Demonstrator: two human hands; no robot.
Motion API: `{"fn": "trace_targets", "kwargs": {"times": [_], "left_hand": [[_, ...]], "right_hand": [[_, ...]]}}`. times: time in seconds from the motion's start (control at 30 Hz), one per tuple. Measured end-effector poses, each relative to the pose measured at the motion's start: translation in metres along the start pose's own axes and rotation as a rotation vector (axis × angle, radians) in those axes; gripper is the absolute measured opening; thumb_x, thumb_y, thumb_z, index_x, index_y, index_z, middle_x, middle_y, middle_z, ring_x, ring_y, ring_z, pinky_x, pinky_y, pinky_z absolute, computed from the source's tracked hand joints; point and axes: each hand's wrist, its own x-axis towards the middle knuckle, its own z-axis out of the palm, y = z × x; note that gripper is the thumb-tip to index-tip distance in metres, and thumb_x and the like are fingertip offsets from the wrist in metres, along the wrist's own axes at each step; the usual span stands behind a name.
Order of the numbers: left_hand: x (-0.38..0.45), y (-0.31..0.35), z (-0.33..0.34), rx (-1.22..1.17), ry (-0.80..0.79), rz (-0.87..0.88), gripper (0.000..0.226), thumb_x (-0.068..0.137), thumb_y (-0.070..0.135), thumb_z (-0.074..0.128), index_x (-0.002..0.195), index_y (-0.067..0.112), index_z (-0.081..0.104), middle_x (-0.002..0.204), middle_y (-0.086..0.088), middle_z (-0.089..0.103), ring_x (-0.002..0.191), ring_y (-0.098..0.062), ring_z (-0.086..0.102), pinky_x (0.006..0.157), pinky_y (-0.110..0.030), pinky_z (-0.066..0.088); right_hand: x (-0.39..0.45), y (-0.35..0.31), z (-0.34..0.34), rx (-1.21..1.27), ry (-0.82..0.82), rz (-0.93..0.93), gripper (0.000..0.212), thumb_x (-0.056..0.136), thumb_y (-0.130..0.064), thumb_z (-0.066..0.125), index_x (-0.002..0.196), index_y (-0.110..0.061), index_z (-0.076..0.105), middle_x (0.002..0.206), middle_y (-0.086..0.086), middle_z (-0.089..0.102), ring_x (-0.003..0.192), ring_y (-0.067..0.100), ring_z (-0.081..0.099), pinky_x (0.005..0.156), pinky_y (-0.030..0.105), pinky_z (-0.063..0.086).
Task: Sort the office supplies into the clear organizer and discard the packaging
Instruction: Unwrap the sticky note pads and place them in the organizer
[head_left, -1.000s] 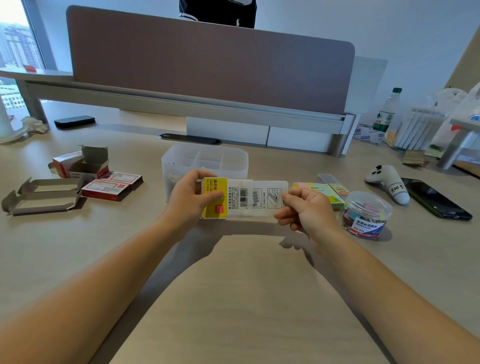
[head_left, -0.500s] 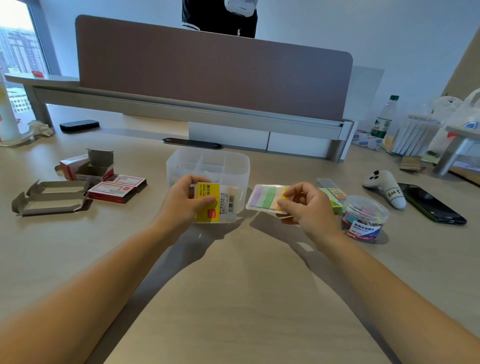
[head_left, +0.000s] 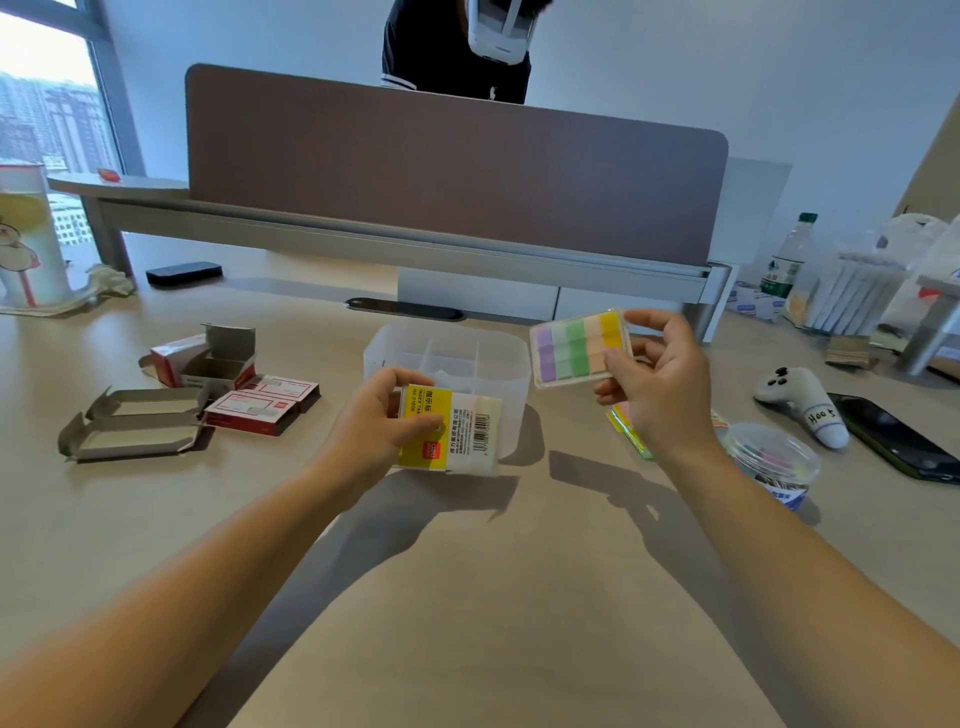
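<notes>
- My right hand (head_left: 657, 387) grips the card of coloured tabs (head_left: 579, 345) by its right edge, thumb in front and fingers behind. It hangs in the air above the right rim of the clear organizer (head_left: 447, 358).
- My left hand (head_left: 382, 421) is closed on the yellow-and-white wrapper (head_left: 449, 428), just in front of the organizer.
- The card is held only at one side. If my grip loosens, I think it can tip and fall on the desk (head_left: 467, 597) instead of into a compartment.
- The compartments look narrow. If I put the card in flat, it may rest across the dividers and not go down.
- The wrapper is thin and light. It can slip from my fingers into the organizer, where it does not belong.
- The jar of clips (head_left: 774, 462) stands near my right forearm. A careless move back may knock it over.
</notes>
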Motion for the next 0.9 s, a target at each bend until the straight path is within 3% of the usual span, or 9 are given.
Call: {"fn": "trace_targets", "kwargs": {"times": [0.13, 0.33, 0.4, 0.5, 0.63, 0.73, 0.83, 0.9], "left_hand": [[0.001, -0.004, -0.004, 0.003, -0.016, -0.008, 0.025, 0.083, 0.004, 0.054, 0.083, 0.028, 0.048, 0.086, 0.005, 0.058, 0.077, -0.01, 0.06, 0.057, -0.022, 0.055], [-0.001, -0.006, -0.009, -0.01, -0.037, -0.003, 0.026, 0.083, 0.003, 0.054, 0.083, 0.028, 0.048, 0.085, 0.005, 0.059, 0.076, -0.009, 0.061, 0.054, -0.017, 0.054], [0.0, -0.006, -0.01, -0.022, -0.036, -0.014, 0.026, 0.083, 0.003, 0.054, 0.083, 0.028, 0.048, 0.085, 0.005, 0.059, 0.075, -0.009, 0.06, 0.053, -0.016, 0.054], [0.001, -0.004, -0.01, -0.04, -0.047, -0.029, 0.025, 0.083, 0.003, 0.053, 0.084, 0.027, 0.048, 0.086, 0.006, 0.058, 0.076, -0.009, 0.06, 0.055, -0.018, 0.054], [0.002, -0.003, -0.012, -0.048, -0.047, -0.041, 0.024, 0.083, 0.003, 0.053, 0.084, 0.027, 0.048, 0.086, 0.006, 0.059, 0.076, -0.009, 0.061, 0.057, -0.021, 0.055], [0.002, -0.003, -0.015, -0.062, -0.042, -0.05, 0.024, 0.083, 0.002, 0.054, 0.085, 0.026, 0.049, 0.086, 0.004, 0.059, 0.076, -0.01, 0.061, 0.056, -0.02, 0.055], [0.001, -0.003, -0.017, -0.067, -0.045, -0.053, 0.024, 0.083, 0.002, 0.053, 0.084, 0.025, 0.048, 0.086, 0.003, 0.059, 0.077, -0.011, 0.061, 0.054, -0.019, 0.055], [0.001, -0.003, -0.018, -0.059, -0.045, -0.056, 0.024, 0.083, 0.001, 0.053, 0.084, 0.025, 0.048, 0.086, 0.003, 0.059, 0.076, -0.011, 0.061, 0.053, -0.018, 0.055]], "right_hand": [[0.016, -0.003, 0.018, -0.065, -0.013, -0.017, 0.025, 0.088, -0.013, 0.052, 0.11, -0.016, 0.042, 0.094, 0.003, 0.056, 0.061, 0.01, 0.06, 0.051, 0.012, 0.051], [0.031, -0.005, 0.036, -0.261, -0.076, -0.092, 0.016, 0.088, -0.017, 0.052, 0.104, -0.014, 0.051, 0.094, 0.004, 0.056, 0.074, 0.015, 0.058, 0.048, 0.007, 0.047], [0.035, -0.007, 0.038, -0.344, -0.098, -0.126, 0.022, 0.088, -0.019, 0.053, 0.108, -0.009, 0.055, 0.096, 0.006, 0.058, 0.08, 0.015, 0.057, 0.05, 0.011, 0.049], [0.04, -0.01, 0.043, -0.448, -0.151, -0.167, 0.025, 0.087, -0.02, 0.054, 0.108, -0.007, 0.059, 0.104, 0.012, 0.064, 0.083, 0.015, 0.055, 0.065, 0.025, 0.051], [0.043, -0.013, 0.049, -0.545, -0.227, -0.211, 0.027, 0.087, -0.018, 0.054, 0.111, -0.007, 0.06, 0.112, 0.011, 0.063, 0.084, 0.013, 0.049, 0.063, 0.023, 0.042], [0.042, -0.014, 0.05, -0.539, -0.292, -0.184, 0.029, 0.087, -0.016, 0.055, 0.113, -0.006, 0.059, 0.111, 0.008, 0.061, 0.088, 0.012, 0.048, 0.067, 0.023, 0.04], [0.04, -0.013, 0.052, -0.459, -0.404, -0.111, 0.027, 0.085, -0.012, 0.057, 0.112, -0.007, 0.06, 0.099, 0.002, 0.056, 0.09, 0.013, 0.05, 0.066, 0.012, 0.038], [0.036, -0.009, 0.053, -0.373, -0.463, -0.041, 0.026, 0.085, -0.009, 0.057, 0.11, -0.007, 0.06, 0.098, 0.001, 0.056, 0.092, 0.014, 0.052, 0.074, 0.017, 0.042]]}}
